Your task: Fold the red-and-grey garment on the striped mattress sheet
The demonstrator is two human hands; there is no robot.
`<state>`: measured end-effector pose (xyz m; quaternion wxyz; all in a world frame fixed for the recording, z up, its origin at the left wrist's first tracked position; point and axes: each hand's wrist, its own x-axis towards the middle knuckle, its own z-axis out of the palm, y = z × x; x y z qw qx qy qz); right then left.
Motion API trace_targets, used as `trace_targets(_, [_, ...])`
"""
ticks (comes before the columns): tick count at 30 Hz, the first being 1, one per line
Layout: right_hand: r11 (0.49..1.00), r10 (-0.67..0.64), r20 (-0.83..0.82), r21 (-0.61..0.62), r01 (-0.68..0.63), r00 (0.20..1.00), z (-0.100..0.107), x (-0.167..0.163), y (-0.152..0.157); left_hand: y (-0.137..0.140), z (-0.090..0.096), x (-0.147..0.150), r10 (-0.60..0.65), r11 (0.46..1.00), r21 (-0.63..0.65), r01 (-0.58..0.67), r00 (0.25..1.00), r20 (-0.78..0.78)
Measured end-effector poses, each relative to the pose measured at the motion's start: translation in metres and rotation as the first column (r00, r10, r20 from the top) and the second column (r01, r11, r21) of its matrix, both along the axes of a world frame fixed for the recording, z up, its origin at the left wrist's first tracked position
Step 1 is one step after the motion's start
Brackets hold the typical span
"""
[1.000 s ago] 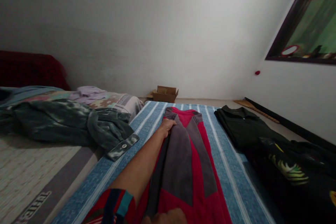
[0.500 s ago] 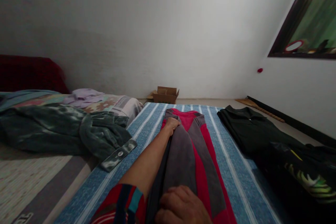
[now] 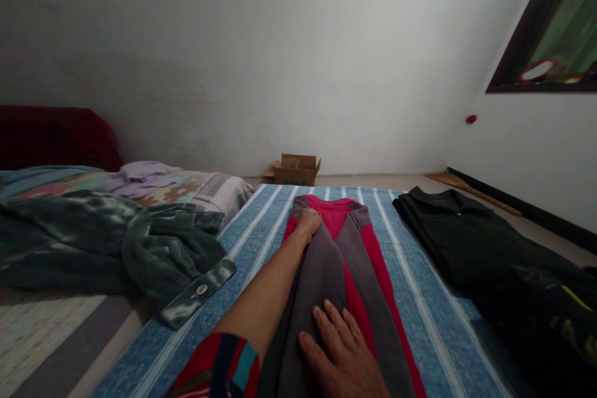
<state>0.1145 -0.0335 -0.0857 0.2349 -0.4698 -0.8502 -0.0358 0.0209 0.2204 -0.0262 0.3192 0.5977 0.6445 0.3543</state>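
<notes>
A red and grey long-sleeved top (image 3: 333, 255) lies lengthwise on the blue striped cloth, its collar at the far end and its grey sleeves laid along the body. My left hand (image 3: 308, 222) reaches to the shoulder near the collar, its fingers closed on the grey fabric. Flat on the near part of the same top rests my right hand (image 3: 342, 354), fingers spread and palm down, holding nothing. The bottom of the top runs out of view.
Blue striped cloth (image 3: 247, 214) covers the surface under the top. Dark folded clothes (image 3: 448, 230) lie on the right. At left are a grey-green denim garment (image 3: 172, 249) with a button and a lilac cloth (image 3: 140, 177). A cardboard box (image 3: 296, 171) stands by the far wall.
My right hand has opened from curled fingers to a flat, spread palm on the top, moving slightly right and forward. My left hand keeps its place near the collar. The view has shifted slightly.
</notes>
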Motion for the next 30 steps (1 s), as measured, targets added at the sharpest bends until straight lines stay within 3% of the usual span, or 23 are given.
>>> trace_targets(6, [0.999,0.050,-0.070,0.006,-0.049,0.996,0.005,0.003,-0.003,0.005,-0.006,0.002,-0.037,0.993,0.101,0.056,0.983,-0.178])
trace_targets(9, [0.992,0.052,-0.133,-0.110,-0.067,0.990,0.028,0.005,-0.013,-0.001,-0.001,0.002,-0.055,0.990,0.116,0.087,0.966,-0.251])
trace_targets(12, [0.951,0.073,-0.140,-0.289,-0.111,0.988,0.057,0.009,-0.021,-0.022,0.011,-0.003,-0.107,0.981,0.119,0.150,0.945,-0.309])
trace_targets(15, [0.918,0.059,-0.120,-0.384,-0.101,0.991,0.075,0.013,-0.024,-0.059,0.026,-0.012,-0.161,0.969,0.120,0.217,0.919,-0.361])
trace_targets(19, [0.925,0.067,-0.088,-0.367,-0.095,0.994,0.074,0.013,-0.023,-0.126,0.039,-0.024,-0.222,0.952,0.102,0.287,0.883,-0.414])
trace_targets(24, [0.943,0.097,-0.052,-0.314,-0.108,0.994,0.061,0.012,-0.022,-0.212,0.029,-0.033,-0.265,0.920,0.142,0.366,0.845,-0.465])
trace_targets(30, [0.961,0.095,0.001,-0.260,-0.092,0.995,0.057,0.012,-0.020,-0.284,0.022,-0.042,-0.220,0.940,0.176,0.291,0.915,-0.337])
